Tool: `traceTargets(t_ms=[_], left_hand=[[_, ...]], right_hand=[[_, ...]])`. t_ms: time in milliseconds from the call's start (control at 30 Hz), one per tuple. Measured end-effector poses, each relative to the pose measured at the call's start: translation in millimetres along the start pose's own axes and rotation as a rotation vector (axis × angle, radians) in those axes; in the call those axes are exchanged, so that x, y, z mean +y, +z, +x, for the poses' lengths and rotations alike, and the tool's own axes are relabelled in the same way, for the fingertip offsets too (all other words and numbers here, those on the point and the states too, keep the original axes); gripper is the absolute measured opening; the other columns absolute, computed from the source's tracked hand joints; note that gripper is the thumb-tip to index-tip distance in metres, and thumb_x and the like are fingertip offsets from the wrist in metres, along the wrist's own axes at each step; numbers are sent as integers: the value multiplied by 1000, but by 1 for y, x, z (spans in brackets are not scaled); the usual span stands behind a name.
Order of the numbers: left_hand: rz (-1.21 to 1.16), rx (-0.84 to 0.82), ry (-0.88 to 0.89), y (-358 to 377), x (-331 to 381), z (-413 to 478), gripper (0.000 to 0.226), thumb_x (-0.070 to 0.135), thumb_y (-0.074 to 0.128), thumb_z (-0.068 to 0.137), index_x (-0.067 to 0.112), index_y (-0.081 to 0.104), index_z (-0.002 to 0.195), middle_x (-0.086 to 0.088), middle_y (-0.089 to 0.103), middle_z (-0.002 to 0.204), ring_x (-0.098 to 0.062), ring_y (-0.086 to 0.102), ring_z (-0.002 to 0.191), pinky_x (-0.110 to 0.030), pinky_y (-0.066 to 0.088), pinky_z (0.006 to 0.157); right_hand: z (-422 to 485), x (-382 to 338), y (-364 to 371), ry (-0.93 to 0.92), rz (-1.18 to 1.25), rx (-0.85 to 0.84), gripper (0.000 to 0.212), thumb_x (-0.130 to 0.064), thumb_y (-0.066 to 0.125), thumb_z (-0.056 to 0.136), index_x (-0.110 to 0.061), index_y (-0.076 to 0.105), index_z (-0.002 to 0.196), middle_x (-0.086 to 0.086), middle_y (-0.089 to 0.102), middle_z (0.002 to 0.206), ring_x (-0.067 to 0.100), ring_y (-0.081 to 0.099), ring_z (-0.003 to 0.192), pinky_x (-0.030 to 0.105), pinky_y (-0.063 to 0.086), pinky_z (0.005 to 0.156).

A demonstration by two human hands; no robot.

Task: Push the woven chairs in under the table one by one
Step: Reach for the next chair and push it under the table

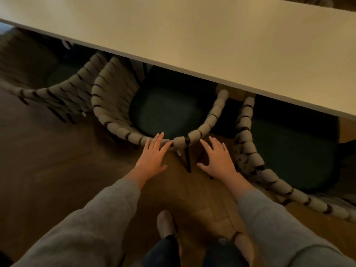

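Both arms in grey sleeves (92, 224) reaching forward, palms facing down. Left hand (154, 154) lying flat, fingers straight and spread, fingertips resting on near rim of middle grey rope-woven chair (102, 112) with dark green cushion. Right hand (218, 160) likewise spread wide, hovering just near of rim; contact unclear in dim blur. Chair sitting partly under long cream tabletop (192, 39), arm tips reaching table's near edge. Matching left woven chair (57, 91) crowding its left arm. Matching right woven chair (248, 139) standing just beside, narrow gap between. Brown wooden floor (57, 170) lying open on near side.
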State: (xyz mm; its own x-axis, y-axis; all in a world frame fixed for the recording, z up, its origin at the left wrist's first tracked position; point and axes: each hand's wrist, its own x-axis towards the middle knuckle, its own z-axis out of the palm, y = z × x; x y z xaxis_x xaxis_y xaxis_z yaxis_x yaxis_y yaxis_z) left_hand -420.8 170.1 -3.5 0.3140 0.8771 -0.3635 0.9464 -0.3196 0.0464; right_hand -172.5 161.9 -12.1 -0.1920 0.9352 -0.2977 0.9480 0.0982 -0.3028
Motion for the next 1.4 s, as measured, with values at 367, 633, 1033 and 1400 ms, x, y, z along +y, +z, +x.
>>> traceTargets(t_ms=[367,633,1033,1400], left_hand=[[227,-237,-119,-25,-161,26,85,28,61,91,26,5,154,-12,10,160,-32,-2,148,-59,0,117],[388,-386,-6,-32,-232,76,61,21,56,93,28,30,148,-4,30,155,-28,16,147,-62,1,116],[299,-430,310,-40,-268,105,46,26,52,95,38,42,138,2,55,133,-22,50,124,-44,31,111],[331,-470,420,-25,-299,42,40,24,50,94,28,48,134,-3,57,126,-24,53,117,-44,38,106]], right_hand=[[78,-109,34,-175,-169,-172,89,-48,62,87,-27,7,154,6,16,161,25,4,149,50,-3,120],[124,-149,40,-89,-203,-313,74,-31,64,85,-26,25,148,5,50,137,28,44,130,55,15,117],[143,-197,54,298,-221,-302,30,-19,54,94,-29,59,121,4,63,114,26,56,110,45,40,94],[97,-255,77,312,-289,-362,38,-19,56,93,-28,53,130,4,60,122,26,55,114,42,41,98]])
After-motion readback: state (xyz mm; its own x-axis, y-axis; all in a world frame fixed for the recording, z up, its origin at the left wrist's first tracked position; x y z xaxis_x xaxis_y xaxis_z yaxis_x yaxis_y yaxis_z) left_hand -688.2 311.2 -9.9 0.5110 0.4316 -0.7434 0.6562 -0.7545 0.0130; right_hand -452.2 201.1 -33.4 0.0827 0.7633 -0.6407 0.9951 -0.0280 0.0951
